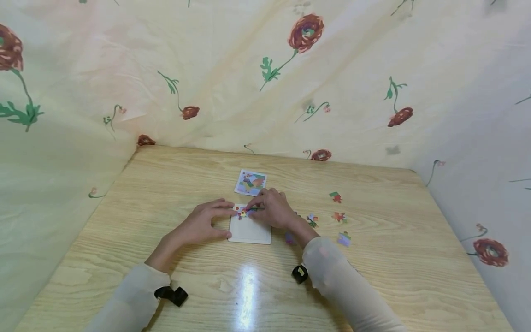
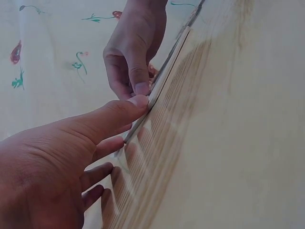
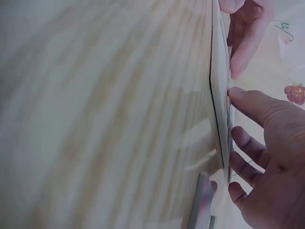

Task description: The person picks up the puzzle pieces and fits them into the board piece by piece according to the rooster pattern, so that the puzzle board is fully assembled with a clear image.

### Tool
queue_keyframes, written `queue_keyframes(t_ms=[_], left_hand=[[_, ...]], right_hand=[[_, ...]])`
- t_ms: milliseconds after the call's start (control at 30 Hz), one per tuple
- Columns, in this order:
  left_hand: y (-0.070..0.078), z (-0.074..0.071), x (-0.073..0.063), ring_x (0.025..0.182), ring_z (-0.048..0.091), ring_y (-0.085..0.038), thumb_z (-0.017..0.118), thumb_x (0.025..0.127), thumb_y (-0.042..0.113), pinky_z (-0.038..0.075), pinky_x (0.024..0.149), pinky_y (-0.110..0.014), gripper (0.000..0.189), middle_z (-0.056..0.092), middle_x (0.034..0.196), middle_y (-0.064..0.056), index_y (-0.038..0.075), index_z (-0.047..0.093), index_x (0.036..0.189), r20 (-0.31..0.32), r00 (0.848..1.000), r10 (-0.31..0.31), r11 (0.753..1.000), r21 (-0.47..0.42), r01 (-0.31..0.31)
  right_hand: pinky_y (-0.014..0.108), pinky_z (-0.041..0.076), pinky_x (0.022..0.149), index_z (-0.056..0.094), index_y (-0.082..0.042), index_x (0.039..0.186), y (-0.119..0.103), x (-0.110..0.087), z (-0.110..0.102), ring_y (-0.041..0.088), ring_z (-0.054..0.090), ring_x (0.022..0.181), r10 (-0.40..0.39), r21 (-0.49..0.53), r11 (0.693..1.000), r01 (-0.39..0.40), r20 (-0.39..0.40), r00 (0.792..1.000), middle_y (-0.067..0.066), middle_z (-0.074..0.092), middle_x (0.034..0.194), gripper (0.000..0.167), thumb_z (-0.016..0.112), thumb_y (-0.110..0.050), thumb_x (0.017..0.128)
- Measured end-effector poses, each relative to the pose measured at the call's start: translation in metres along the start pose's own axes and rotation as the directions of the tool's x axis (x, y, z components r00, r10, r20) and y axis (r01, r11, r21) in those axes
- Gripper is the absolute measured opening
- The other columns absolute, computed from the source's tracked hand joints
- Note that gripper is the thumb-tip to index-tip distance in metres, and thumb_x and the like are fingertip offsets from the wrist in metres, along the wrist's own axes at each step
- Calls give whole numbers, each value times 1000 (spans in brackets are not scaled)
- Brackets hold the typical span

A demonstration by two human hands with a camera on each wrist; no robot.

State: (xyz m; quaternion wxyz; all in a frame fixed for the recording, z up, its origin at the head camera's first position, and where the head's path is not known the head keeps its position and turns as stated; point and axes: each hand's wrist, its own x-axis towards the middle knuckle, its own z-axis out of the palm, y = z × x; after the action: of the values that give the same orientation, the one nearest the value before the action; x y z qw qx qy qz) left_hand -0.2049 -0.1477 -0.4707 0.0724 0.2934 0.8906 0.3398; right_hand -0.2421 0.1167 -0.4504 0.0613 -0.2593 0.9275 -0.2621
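A white square puzzle tray (image 1: 250, 233) lies on the table, with a few colourful puzzle pieces (image 1: 242, 214) along its far edge. My left hand (image 1: 203, 222) steadies the tray's left side; its thumb touches the near corner and its extended fingers reach the far corner. In the left wrist view, the left thumb (image 2: 126, 107) rests against the tray's edge. Over the tray's far part, my right hand (image 1: 274, 208) pinches a puzzle piece, mostly hidden beneath the fingers. From the right wrist view, the right thumb (image 3: 250, 102) meets the tray's face, with the other fingers slightly bent.
A picture card (image 1: 250, 182) lies just beyond the tray. Several loose puzzle pieces, among them a green and red one (image 1: 336, 197) and a purple and green one (image 1: 344, 239), are scattered to the right, some partly behind the right wrist. Flowered cloth (image 1: 249, 92) surrounds the wooden table (image 1: 207, 286).
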Motion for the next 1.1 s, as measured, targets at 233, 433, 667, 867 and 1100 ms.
queue_keyframes(t_ms=[233,433,667,867,1100], left_hand=[[0,2,1,154,35,-38,84,86,34,27,119,-71,58,53,156,-4,22,67,140,-1,1000,-3,1000,4,3],[0,4,2,155,33,-38,84,86,33,24,120,-72,60,53,156,-4,21,66,141,-6,1000,-8,1000,8,8],[0,5,1,154,34,-36,83,87,35,25,120,-72,61,49,159,-3,20,65,142,6,1000,-19,1000,23,19],[3,4,2,157,29,-36,83,88,35,20,122,-70,63,51,158,0,16,63,144,36,999,-23,999,36,21],[5,2,5,153,37,-33,82,89,32,35,121,-60,65,50,158,-1,9,60,146,73,997,-15,1000,-11,15]], right_hand=[[59,36,104,80,-21,110,10,-7,-16,25,58,106,38,83,996,-34,-44,998,-1,72,104,18,77,-27,93],[49,49,93,79,-12,113,36,-24,-45,27,61,108,35,132,991,-19,-121,992,4,73,110,21,74,-23,96],[49,49,94,75,-7,121,76,-58,-81,29,60,112,118,165,982,-87,-183,976,9,70,123,28,72,-24,98],[50,47,94,71,-8,126,107,-87,-103,32,57,118,242,168,963,-209,-203,949,11,68,128,35,68,-33,101],[42,47,88,69,-8,130,132,-109,-118,30,57,114,316,160,945,-285,-229,921,14,68,126,41,66,-37,102]])
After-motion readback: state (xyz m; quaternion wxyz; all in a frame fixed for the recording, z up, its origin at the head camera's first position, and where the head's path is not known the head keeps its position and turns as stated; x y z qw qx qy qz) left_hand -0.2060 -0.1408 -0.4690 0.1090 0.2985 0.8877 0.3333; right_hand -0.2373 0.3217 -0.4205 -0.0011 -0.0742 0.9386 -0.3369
